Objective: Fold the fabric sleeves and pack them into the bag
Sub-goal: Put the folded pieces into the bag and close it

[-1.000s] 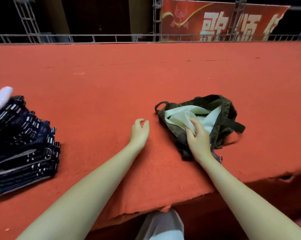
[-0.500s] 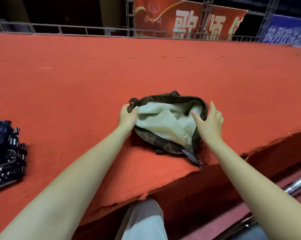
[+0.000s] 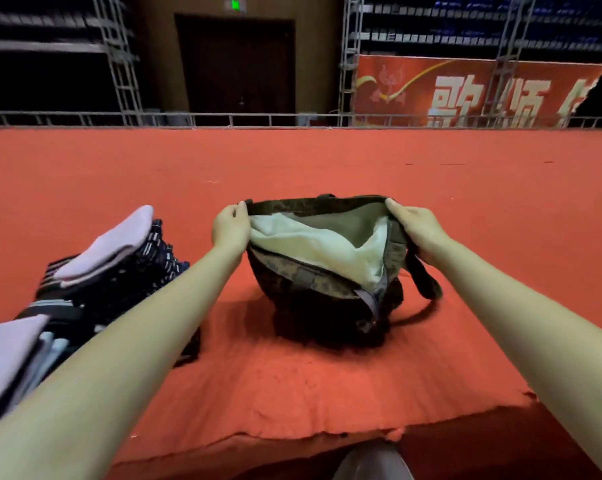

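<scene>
since 0.5 s ago both hands shifted up to the bag's top rim and pulled it wider; stack of folded sleeves now shows much more at left.

bag: dark olive/camo cloth, rounded pouch shape, sits upright on red carpet near front edge, centre of view. mouth gapes; pale cream lining crumpled inside, grey zip runs down near-right seam. dark strap loops out to the right onto carpet.

l hand pinches left end of rim, fingers curled round the edge. r hand grips right end of rim, thumb on top. bag hangs stretched betw. the two.

sleeves: navy w/ white stripe pattern, plus pale pink/lilac pieces on top, soft knit look, piled left of l forearm, apart from bag.

carpet felt-like, frayed front edge. metal railing behind, red banner far right.
</scene>
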A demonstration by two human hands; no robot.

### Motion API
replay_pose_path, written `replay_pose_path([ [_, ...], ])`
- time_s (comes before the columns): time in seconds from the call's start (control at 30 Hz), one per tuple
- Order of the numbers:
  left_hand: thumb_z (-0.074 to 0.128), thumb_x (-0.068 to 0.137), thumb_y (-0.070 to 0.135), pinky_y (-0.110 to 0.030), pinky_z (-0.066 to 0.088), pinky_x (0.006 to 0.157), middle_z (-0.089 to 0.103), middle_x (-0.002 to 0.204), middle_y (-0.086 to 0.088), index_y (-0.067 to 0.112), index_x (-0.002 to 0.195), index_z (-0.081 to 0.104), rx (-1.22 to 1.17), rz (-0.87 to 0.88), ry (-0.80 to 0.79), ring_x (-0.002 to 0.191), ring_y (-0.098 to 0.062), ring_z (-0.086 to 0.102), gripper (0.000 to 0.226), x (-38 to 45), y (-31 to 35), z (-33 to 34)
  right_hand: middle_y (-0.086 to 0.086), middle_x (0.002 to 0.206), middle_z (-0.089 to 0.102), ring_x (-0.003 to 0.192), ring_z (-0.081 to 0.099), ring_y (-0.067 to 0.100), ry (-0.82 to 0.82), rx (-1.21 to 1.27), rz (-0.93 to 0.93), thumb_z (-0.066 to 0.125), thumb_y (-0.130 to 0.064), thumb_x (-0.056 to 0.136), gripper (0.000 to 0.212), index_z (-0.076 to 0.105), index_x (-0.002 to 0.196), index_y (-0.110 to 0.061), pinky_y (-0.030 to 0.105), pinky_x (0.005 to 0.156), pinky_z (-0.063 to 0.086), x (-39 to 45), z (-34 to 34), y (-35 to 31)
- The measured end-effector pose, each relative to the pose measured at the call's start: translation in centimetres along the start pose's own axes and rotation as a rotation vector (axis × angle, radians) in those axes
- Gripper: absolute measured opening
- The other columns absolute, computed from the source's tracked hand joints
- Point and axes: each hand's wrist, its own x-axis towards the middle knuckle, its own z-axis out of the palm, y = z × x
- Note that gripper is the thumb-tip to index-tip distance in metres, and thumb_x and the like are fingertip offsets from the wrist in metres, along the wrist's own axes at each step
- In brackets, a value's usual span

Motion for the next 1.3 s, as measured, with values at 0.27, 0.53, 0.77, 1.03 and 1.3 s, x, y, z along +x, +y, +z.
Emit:
replay_pose_path([
  [0.27, 0.048, 0.09, 0.037, -0.035, 0.033, 0.06, 0.051, 0.069, 0.002, 0.016, 0.075, 0.046, 0.249, 0.182, -0.174, 0.07, -0.022, 0.048, 0.027, -4.2, 1.4, -4.4, 0.003, 0.061, 0.035, 0.062, 0.034, 0.016, 0.166, -0.098, -0.145, 0.053, -0.034, 0.095, 0.043, 0.044, 0.061, -0.01, 0.026, 0.048, 0.025, 2.5, 3.6, -3.2],
  [0.53, 0.05, 0.089, 0.043, -0.03, 0.031, 0.056, 0.055, 0.077, -0.002, 0.017, 0.072, 0.055, 0.613, 0.694, -0.086, 0.082, -0.024, 0.051, 0.032, -7.3, 3.4, -1.5, 0.011, 0.145, 0.045, 0.133, 0.043, 0.024, 0.008, -0.21, 0.028, 0.063, -0.032, 0.09, 0.061, 0.042, 0.142, -0.007, 0.032, 0.107, 0.033, -0.7, 5.7, 2.7],
  [0.77, 0.043, 0.088, 0.064, -0.042, 0.045, 0.094, 0.048, 0.136, -0.014, 0.014, 0.143, 0.032, 0.719, 0.012, -0.441, 0.122, -0.035, 0.047, 0.075, -2.4, -4.4, 2.2, 0.008, 0.131, 0.059, 0.123, 0.052, 0.024, 0.009, -0.431, 0.094, 0.058, -0.043, 0.09, 0.05, 0.057, 0.129, -0.011, 0.031, 0.095, 0.038, -4.3, 3.7, 5.4],
  [1.03, 0.047, 0.098, 0.022, -0.03, 0.043, 0.07, 0.065, 0.095, -0.007, 0.012, 0.104, 0.068, 0.279, -0.057, -0.518, 0.078, -0.018, 0.056, 0.024, -3.6, -8.6, 0.2, -0.003, 0.056, 0.043, 0.055, 0.038, 0.011, -0.122, -0.43, 0.031, 0.053, -0.021, 0.094, 0.039, 0.048, 0.057, -0.015, 0.03, 0.053, 0.027, -4.3, 1.6, 8.0],
  [1.3, 0.053, 0.093, 0.025, -0.026, 0.033, 0.055, 0.031, 0.057, 0.001, 0.017, 0.062, 0.039, 0.368, -0.049, -0.715, 0.05, -0.015, 0.03, 0.035, -4.8, -5.0, -0.2, 0.008, 0.068, 0.045, 0.062, 0.041, 0.021, 0.104, 0.035, 0.144, 0.047, -0.02, 0.091, 0.025, 0.048, 0.067, -0.013, 0.03, 0.054, 0.032, -2.9, 2.8, 5.9],
])
